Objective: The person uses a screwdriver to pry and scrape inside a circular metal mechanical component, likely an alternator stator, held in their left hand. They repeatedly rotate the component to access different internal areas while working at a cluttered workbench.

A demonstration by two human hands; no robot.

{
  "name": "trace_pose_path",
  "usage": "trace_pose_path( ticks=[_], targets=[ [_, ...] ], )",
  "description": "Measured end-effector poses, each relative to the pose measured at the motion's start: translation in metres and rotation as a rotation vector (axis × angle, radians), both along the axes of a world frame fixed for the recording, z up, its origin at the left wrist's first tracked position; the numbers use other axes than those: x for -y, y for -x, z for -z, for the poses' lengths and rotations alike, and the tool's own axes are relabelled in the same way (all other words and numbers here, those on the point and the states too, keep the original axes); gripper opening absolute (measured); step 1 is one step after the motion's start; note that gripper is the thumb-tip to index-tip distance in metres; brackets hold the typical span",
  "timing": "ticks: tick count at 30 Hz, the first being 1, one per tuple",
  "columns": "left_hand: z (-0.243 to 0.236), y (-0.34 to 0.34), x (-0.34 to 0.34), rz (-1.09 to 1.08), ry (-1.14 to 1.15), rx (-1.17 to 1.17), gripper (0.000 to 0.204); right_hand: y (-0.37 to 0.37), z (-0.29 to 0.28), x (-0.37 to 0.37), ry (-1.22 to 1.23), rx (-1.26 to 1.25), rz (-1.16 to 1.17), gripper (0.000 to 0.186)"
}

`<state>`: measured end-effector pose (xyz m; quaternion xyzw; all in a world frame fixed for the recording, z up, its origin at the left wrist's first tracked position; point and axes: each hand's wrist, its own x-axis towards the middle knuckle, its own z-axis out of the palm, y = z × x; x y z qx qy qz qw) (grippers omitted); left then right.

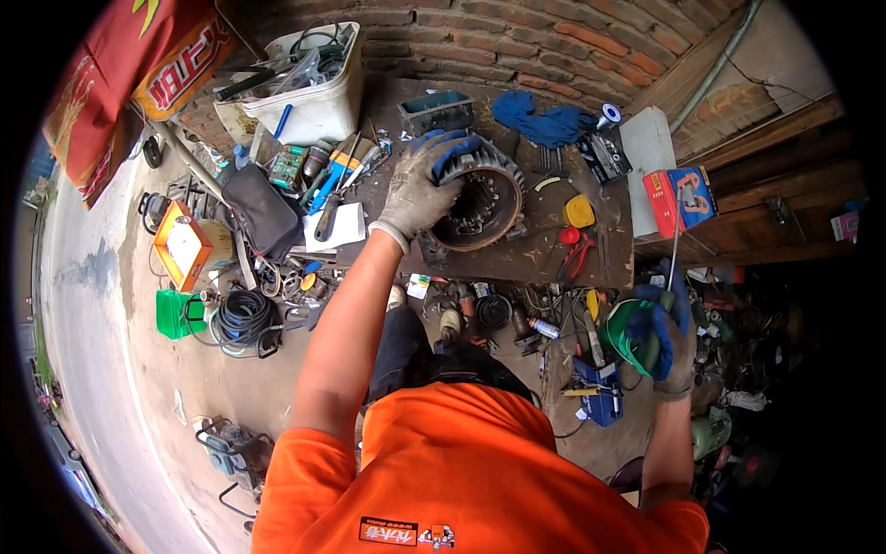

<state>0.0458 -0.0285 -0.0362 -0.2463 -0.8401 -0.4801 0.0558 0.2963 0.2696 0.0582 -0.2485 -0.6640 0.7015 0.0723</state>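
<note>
A round metal motor housing with a finned outer wall and a rusty inner rim rests on the dark workbench. My left hand, in a grey and blue work glove, grips its left rim with the fingers curled over the top. Off to the right, beyond the bench's edge, my right hand wears a matching glove and is closed around a screwdriver. Its long shaft points away from me, and the fingers partly hide the green handle. Right beside this hand is a green curved object, whose kind I cannot make out.
On the bench lie red-handled pliers, a yellow tape measure, a blue cloth and a green tray. A white bin and tools crowd the left. A red and blue box stands right; coiled hose lies lower left.
</note>
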Motion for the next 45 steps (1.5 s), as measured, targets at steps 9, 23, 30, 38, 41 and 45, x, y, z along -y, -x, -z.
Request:
trace_pose_path(
  ticks=[9, 23, 30, 38, 41, 45],
  targets=[
    [0.011, 0.017, -0.007, 0.010, -0.025, -0.011, 0.055, -0.063, 0.014, 0.032, -0.272, 0.282, -0.215, 0.044],
    [0.016, 0.000, -0.012, -0.012, 0.017, -0.029, 0.054, 0.073, -0.050, 0.087, -0.018, -0.671, -0.174, 0.025],
    [0.006, -0.011, -0.013, 0.005, 0.048, -0.043, 0.058, 0.147, -0.043, 0.090, 0.041, -0.805, -0.673, 0.038],
    [0.013, -0.004, -0.017, -0.064, -0.017, -0.042, 0.055, 0.176, -0.020, 0.115, -0.156, -0.722, -0.838, 0.046],
    [0.013, -0.001, -0.021, -0.073, -0.036, -0.045, 0.053, 0.176, -0.014, 0.115, -0.106, -0.666, -0.761, 0.039],
    [0.013, 0.000, -0.022, -0.071, -0.057, -0.047, 0.051, 0.181, -0.013, 0.117, -0.050, -0.655, -0.767, 0.035]
  ],
)
